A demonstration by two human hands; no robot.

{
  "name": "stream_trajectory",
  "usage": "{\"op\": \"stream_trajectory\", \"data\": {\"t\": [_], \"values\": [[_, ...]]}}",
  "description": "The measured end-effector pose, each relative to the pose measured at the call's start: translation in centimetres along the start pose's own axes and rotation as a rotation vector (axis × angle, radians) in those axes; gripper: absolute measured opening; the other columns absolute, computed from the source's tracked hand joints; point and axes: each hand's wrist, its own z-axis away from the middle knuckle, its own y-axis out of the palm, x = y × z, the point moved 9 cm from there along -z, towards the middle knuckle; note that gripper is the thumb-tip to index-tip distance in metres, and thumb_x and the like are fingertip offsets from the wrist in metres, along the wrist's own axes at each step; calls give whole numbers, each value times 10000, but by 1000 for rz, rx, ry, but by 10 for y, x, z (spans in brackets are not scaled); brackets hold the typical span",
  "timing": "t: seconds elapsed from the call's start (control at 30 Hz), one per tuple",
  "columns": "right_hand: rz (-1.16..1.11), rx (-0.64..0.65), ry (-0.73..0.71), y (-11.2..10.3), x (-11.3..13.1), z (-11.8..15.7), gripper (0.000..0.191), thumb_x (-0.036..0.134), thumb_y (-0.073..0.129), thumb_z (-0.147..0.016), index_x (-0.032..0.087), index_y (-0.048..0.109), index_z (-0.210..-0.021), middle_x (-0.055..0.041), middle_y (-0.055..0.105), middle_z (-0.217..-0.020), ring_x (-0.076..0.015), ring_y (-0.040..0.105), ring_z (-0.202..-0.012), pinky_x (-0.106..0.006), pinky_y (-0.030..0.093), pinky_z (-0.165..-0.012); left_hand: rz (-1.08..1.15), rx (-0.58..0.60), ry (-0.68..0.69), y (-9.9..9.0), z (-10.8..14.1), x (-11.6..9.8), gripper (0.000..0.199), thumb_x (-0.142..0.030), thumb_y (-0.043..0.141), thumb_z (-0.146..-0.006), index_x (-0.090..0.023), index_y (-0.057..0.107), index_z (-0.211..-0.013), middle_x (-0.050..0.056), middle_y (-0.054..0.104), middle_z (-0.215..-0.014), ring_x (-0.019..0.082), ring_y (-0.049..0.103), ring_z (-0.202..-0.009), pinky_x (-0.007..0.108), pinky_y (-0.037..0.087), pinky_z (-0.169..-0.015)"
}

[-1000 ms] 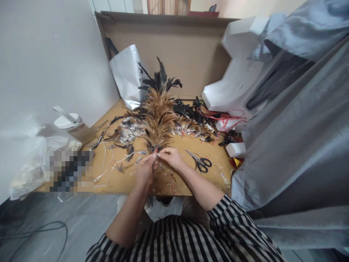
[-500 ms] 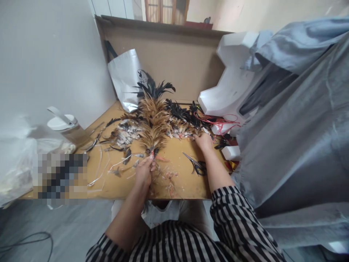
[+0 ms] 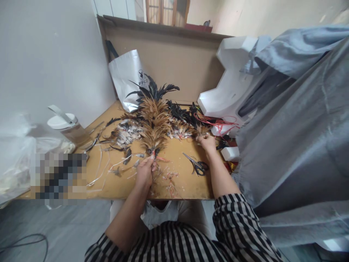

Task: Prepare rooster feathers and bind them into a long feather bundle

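Brown worktop (image 3: 188, 185) carries a feather bundle (image 3: 154, 118), its long axis running away from the person, its base pinched in the left hand (image 3: 145, 171). Loose feathers (image 3: 180, 130) lie rightward; the right hand (image 3: 207, 143), nearer them, is at their right end, grip unclear. A second ago, both hands met at the bundle's base.

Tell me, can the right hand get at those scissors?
Probably yes: the black-handled scissors lie uncovered on the table beside the right forearm, though the right hand, at the feathers, would need to draw back.
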Motion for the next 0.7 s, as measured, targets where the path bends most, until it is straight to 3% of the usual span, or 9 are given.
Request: {"op": "stream_trajectory", "data": {"t": [0.07,0.13,0.3,0.43,0.5,0.57,0.7], "values": [[-376,7,8,1,3,10,241,374,563,-684,134,563,-702,-55,608,-557,-125,518,-447,-220,389,-414,-17,4,15,0,0,0,329,-309,780,-507,-92,588,-663,-32,473,-502,27,379,-428,134,222,-367],[-694,58,12,8,15,22,240,357,639,-627,154,522,-677,-21,588,-536,-93,478,-413,-194,354,-376,-41,11,29,1,0,0,317,-315,767,-527,-93,592,-669,-30,476,-503,28,374,-428,138,223,-371],[-1143,394,83,42,69,69,327,271,760,-533,178,479,-671,36,584,-557,-51,497,-443,-145,398,-406,-123,6,56,0,0,1,280,-339,716,-602,-104,586,-680,-41,458,-477,28,340,-403,150,220,-379],[-1161,751,110,74,113,117,316,269,780,-520,155,511,-639,39,563,-519,-39,478,-422,-136,375,-390,-169,13,67,2,1,1,268,-351,691,-630,-108,595,-690,-43,450,-473,30,329,-399,159,212,-389],[-1111,857,82,87,126,134,316,290,773,-526,149,512,-633,46,538,-480,-35,441,-389,-139,317,-356,-181,3,79,3,2,0,257,-347,682,-637,-110,591,-677,-43,449,-475,33,330,-404,164,218,-397],[-1054,877,41,96,133,142,328,315,760,-538,158,483,-618,66,497,-427,-31,387,-346,-145,254,-330,-198,-16,85,3,3,0,253,-348,675,-642,-116,576,-650,-43,448,-471,36,328,-401,171,224,-402],[-854,786,-40,109,129,144,324,353,718,-576,177,448,-614,90,450,-356,-33,332,-292,-150,218,-308,-237,-46,104,3,5,0,259,-367,665,-648,-124,575,-650,-51,438,-455,41,317,-387,182,222,-404]]}}
